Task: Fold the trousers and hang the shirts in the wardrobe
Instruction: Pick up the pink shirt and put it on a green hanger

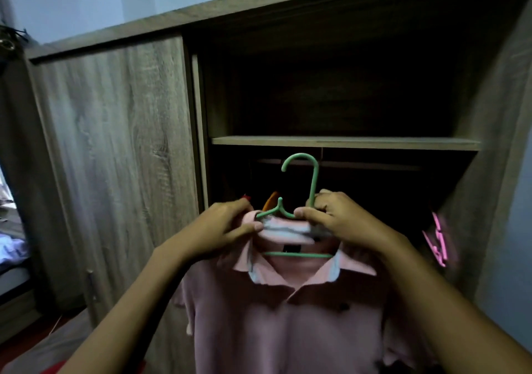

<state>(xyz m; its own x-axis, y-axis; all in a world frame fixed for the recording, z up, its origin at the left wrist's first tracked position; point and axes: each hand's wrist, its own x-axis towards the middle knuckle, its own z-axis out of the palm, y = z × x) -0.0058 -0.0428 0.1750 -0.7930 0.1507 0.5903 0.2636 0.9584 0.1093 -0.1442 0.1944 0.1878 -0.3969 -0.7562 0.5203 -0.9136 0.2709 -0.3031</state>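
A pink polo shirt [285, 316] hangs on a green plastic hanger [312, 178] in front of the open wardrobe [345, 143]. My left hand [227, 227] pinches the shirt's collar at the hanger's left shoulder. My right hand [336, 215] grips the hanger's neck together with the collar on the right. The hanger's hook points up, just in front of the dark hanging rail [374, 166] under the shelf. No trousers are in view.
The wardrobe's left door [115, 158] is closed. An orange hanger [272, 199] and a pink hanger [439, 238] hang inside the dark compartment. A bed with crumpled clothes [11, 247] lies at the far left.
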